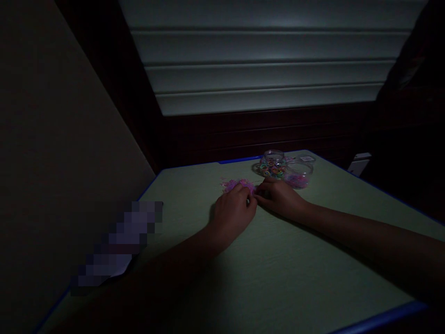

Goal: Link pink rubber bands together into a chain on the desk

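Observation:
A small pile of pink and purple bits (pixel 239 184), perhaps little rubber bands, lies on the pale green table (pixel 278 260). My left hand (pixel 234 208) rests at the near side of the pile, its fingers curled and closed. Close to its right, my right hand (pixel 280 197) has thumb and fingertips pinched together at the pile's right edge. Anything between the fingertips is too small and dark to make out. Behind my right hand stand a clear jar of multicoloured rings (pixel 273 166) and a clear jar with pink bits (pixel 298 176).
A clear lid with a label (pixel 306 159) lies behind the jars. At the left table edge is a blurred pale packet or sheet (pixel 121 246). A white object (pixel 359 163) stands beyond the right edge. A wall and a slatted shutter (pixel 271 60) border the table.

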Demonstrator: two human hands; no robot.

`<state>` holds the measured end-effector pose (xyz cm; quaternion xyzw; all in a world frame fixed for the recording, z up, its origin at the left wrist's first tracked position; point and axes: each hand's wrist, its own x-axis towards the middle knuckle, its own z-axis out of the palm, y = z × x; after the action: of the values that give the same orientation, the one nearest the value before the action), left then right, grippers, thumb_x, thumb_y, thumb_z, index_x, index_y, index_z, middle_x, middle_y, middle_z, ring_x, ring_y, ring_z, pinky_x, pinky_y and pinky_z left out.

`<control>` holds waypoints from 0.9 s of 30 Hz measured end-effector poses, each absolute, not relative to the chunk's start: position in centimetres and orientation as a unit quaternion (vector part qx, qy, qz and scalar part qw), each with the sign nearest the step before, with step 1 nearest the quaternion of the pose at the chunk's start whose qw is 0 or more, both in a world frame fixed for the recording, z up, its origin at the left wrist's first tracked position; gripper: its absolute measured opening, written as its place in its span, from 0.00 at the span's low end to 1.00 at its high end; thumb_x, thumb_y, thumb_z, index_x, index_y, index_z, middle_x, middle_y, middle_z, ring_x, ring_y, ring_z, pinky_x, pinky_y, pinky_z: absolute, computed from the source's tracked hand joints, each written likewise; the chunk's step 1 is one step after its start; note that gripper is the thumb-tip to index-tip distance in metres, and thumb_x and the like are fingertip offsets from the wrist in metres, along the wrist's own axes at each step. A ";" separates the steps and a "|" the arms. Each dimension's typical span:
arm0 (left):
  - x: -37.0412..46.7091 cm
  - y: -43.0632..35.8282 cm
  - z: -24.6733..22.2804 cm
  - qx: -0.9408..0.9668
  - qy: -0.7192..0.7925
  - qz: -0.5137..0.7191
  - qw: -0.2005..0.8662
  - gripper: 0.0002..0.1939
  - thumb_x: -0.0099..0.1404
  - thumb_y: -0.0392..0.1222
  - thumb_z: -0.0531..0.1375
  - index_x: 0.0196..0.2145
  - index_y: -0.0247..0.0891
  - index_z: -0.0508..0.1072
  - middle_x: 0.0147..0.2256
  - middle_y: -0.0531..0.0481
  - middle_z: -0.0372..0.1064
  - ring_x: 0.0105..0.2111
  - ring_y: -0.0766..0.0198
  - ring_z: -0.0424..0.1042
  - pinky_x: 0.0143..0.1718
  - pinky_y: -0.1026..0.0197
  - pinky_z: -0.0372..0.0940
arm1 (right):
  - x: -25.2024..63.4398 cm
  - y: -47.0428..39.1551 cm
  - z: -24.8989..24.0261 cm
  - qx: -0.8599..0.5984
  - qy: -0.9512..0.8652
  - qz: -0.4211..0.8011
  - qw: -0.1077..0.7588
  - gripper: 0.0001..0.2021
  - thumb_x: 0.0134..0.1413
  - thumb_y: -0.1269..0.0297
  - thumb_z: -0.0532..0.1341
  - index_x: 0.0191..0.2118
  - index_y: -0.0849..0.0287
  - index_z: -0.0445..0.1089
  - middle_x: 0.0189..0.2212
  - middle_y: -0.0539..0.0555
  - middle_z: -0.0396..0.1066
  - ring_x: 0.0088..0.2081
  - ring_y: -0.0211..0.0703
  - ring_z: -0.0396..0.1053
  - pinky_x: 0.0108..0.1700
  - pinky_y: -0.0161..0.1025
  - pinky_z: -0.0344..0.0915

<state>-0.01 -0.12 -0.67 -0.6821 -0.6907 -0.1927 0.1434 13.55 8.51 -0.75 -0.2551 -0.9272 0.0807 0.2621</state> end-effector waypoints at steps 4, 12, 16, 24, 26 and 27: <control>0.2 -0.2 -0.6 -0.677 -0.697 -0.188 0.140 0.12 0.61 0.43 0.45 0.31 0.39 0.65 0.34 0.51 0.65 0.31 0.64 0.65 0.31 0.62 0.57 | 13.4 8.6 -0.8 -0.258 -0.927 0.073 0.262 0.12 0.51 0.62 0.52 0.31 0.63 0.69 0.27 0.55 0.64 0.29 0.36 0.62 0.31 0.31 0.56; 0.2 -0.3 -0.4 -0.680 -0.697 -0.179 0.142 0.11 0.60 0.42 0.45 0.31 0.39 0.66 0.34 0.51 0.65 0.30 0.65 0.65 0.30 0.62 0.57 | 13.4 9.0 -1.1 -0.259 -0.919 0.085 0.287 0.10 0.49 0.66 0.53 0.32 0.64 0.70 0.27 0.55 0.66 0.28 0.36 0.62 0.31 0.32 0.56; 0.1 -0.2 -0.6 -0.687 -0.687 -0.182 0.151 0.12 0.61 0.42 0.44 0.30 0.39 0.65 0.33 0.51 0.64 0.29 0.65 0.64 0.29 0.62 0.56 | 13.6 9.1 -1.1 -0.254 -0.912 0.098 0.305 0.10 0.49 0.67 0.53 0.33 0.64 0.70 0.27 0.55 0.67 0.29 0.37 0.63 0.33 0.32 0.57; 0.2 -0.2 -0.3 -0.682 -0.695 -0.181 0.135 0.12 0.61 0.42 0.45 0.30 0.38 0.65 0.34 0.51 0.64 0.30 0.65 0.65 0.30 0.63 0.56 | 13.8 9.3 -1.1 -0.276 -0.892 0.113 0.339 0.09 0.47 0.67 0.54 0.32 0.63 0.70 0.28 0.54 0.68 0.30 0.37 0.64 0.32 0.32 0.58; 0.3 -0.2 -0.3 -0.683 -0.695 -0.181 0.133 0.12 0.61 0.42 0.44 0.31 0.38 0.65 0.34 0.50 0.64 0.30 0.65 0.64 0.31 0.63 0.57 | 13.9 9.3 -1.1 -0.280 -0.890 0.116 0.340 0.09 0.47 0.67 0.54 0.32 0.63 0.70 0.28 0.54 0.69 0.30 0.37 0.64 0.33 0.32 0.58; 0.3 -0.2 -0.3 -0.684 -0.694 -0.182 0.133 0.12 0.61 0.42 0.44 0.31 0.38 0.65 0.34 0.50 0.64 0.30 0.65 0.64 0.31 0.63 0.57 | 13.9 9.2 -1.1 -0.280 -0.890 0.119 0.340 0.09 0.47 0.68 0.54 0.32 0.63 0.70 0.29 0.54 0.69 0.30 0.37 0.64 0.33 0.32 0.58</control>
<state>0.27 -0.24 -0.28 -0.6836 -0.6942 -0.1818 0.1332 13.90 9.24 -1.08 -0.2798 -0.8901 0.1186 0.3396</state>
